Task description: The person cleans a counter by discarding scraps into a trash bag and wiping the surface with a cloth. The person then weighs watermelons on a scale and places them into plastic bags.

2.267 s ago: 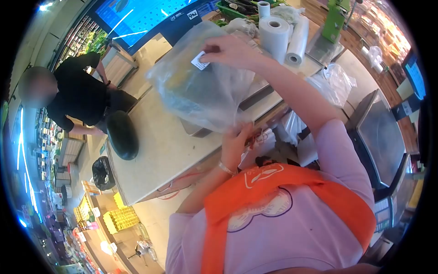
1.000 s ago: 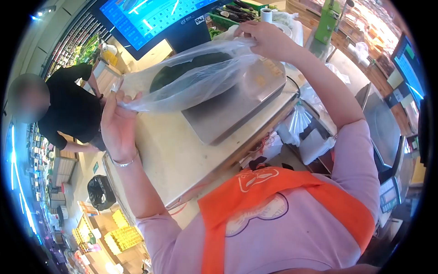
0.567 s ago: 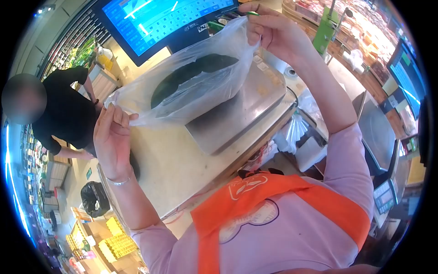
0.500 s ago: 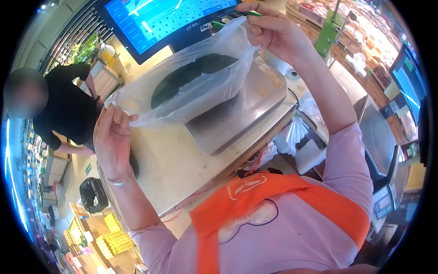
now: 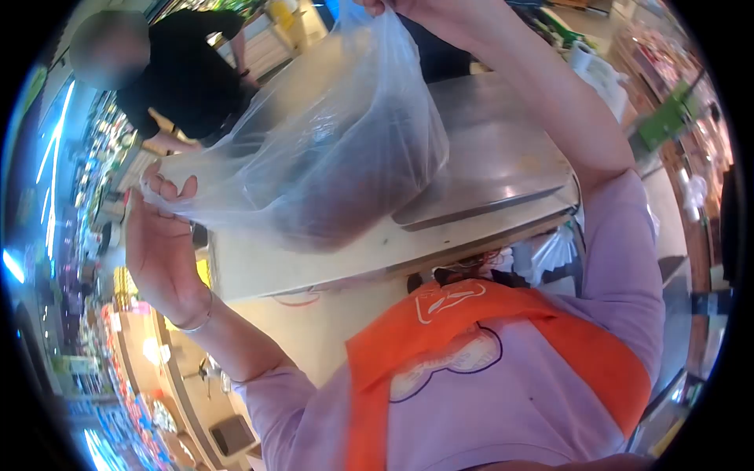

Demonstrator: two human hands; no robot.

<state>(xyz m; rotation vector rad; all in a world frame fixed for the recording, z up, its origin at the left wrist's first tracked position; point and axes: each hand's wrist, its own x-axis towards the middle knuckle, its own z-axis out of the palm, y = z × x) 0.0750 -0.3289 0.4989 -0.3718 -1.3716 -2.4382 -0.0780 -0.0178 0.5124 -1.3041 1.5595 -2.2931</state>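
A translucent plastic bag (image 5: 338,149) hangs between my two hands over the counter, with a dark bulky shape blurred inside its lower part. My left hand (image 5: 166,243) grips one edge of the bag at the left, fingers curled. My right hand (image 5: 416,12), partly cut off by the top of the view, pinches the other edge of the bag. Right of the bag lies a flat metal scale plate (image 5: 503,149) on the pale counter (image 5: 259,267).
A person in black (image 5: 192,71) stands beyond the counter at the upper left. A green device (image 5: 667,118) and a plastic roll (image 5: 593,67) are at the upper right. Shelves (image 5: 169,377) stand at the lower left.
My hands have spread and my right hand has risen, lifting the bag. The bag now hangs with the dark shape low inside it. The view has turned, and the screen has left it.
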